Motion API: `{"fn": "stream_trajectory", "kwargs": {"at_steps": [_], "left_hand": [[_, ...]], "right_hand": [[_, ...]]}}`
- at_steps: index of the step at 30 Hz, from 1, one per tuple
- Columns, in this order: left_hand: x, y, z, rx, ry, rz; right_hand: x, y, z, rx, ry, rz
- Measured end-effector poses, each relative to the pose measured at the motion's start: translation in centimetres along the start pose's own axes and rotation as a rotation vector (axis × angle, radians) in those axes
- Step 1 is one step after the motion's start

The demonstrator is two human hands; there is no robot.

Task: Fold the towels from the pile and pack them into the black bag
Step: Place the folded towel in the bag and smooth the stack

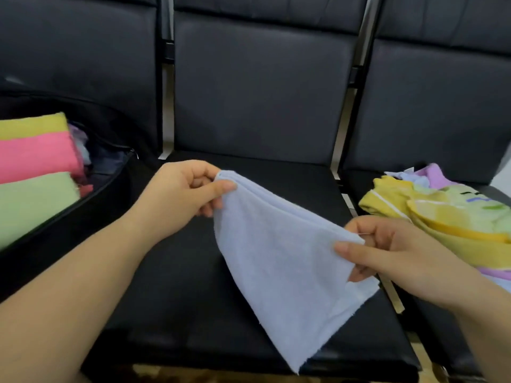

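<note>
Left hand (182, 189) and right hand (387, 252) each pinch a top corner of the pale blue towel (284, 261), each grip closed on cloth, holding it over the middle seat (177, 299). It looks light, soft and floppy; corners are the place to hold. Black bag (110, 189) with folded towels (36, 172) sits left, the pile (442, 214) right. Nothing blocks the way.

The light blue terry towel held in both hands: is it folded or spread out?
Folded. The light blue terry towel shows stacked layers along the top edge, pinched by the left hand and the right hand.
</note>
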State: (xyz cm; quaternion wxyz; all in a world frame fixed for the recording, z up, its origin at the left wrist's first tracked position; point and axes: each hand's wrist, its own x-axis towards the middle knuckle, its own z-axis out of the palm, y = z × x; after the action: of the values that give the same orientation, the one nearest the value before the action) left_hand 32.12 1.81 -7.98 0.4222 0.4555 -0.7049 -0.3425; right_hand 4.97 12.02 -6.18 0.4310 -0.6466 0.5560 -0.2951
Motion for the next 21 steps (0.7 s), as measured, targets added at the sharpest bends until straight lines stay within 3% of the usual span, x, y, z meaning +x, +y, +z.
{"fn": "stream_trajectory", "kwargs": {"at_steps": [3, 6, 9, 13, 17, 21], "left_hand": [[0.7, 1.2, 3.1, -0.106, 0.027, 0.053], [1.3, 1.2, 5.9, -0.122, -0.099, 0.048], [1.1, -0.4, 8.1, 0.013, -0.329, -0.034], [0.8, -3.4, 8.6, 0.334, -0.408, -0.128], [0.5, -4.9, 8.0, 0.419, -0.482, -0.192], [0.6, -3.9, 6.7, 0.521, -0.595, -0.293]], "right_hand": [[-0.4, 0.2, -1.6, -0.072, 0.074, 0.066], [0.2, 1.1, -2.9, -0.136, 0.167, 0.201], [1.2, 3.2, -3.7, -0.275, 0.149, 0.440], [1.9, 4.8, -4.3, -0.423, 0.013, 0.759], [2.4, 5.3, -3.5, -0.316, 0.020, 0.812], [3.6, 6.5, -2.1, -0.247, 0.183, 0.630]]}}
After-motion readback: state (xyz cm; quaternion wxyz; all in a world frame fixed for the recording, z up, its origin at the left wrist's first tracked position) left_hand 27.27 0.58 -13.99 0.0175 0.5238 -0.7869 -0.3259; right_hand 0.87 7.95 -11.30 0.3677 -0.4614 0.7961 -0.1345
